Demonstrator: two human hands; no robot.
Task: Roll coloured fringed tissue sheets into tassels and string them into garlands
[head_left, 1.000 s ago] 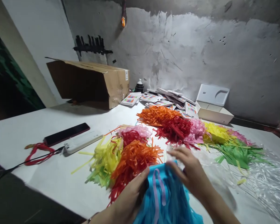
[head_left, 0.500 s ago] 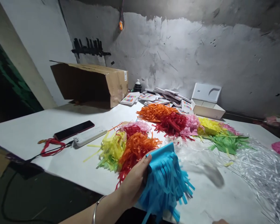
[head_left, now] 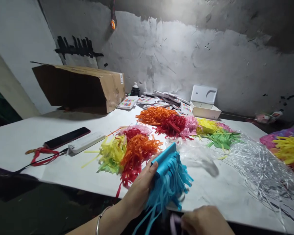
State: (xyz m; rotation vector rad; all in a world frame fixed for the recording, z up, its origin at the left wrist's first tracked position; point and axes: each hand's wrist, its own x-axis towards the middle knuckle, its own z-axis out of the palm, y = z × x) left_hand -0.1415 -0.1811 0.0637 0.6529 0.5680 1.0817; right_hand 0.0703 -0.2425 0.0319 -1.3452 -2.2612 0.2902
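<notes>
At left on the desk (head_left: 63,178), a phone (head_left: 67,138) is laid beside a white bar (head_left: 87,143), apart from the orange streamers (head_left: 140,147), perhaps to avoid tangling. At near centre, the blue fringe (head_left: 170,178) is gripped by its band (head_left: 165,157) in the left hand (head_left: 140,187), presumably so its strands hang free. Nearer, a lilac strip (head_left: 172,223) seems pinched by the blurred right hand (head_left: 205,220).

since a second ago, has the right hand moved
Yes: judged against the table, the right hand has come back toward the person, from the top of the blue fringe to the near edge.
</notes>
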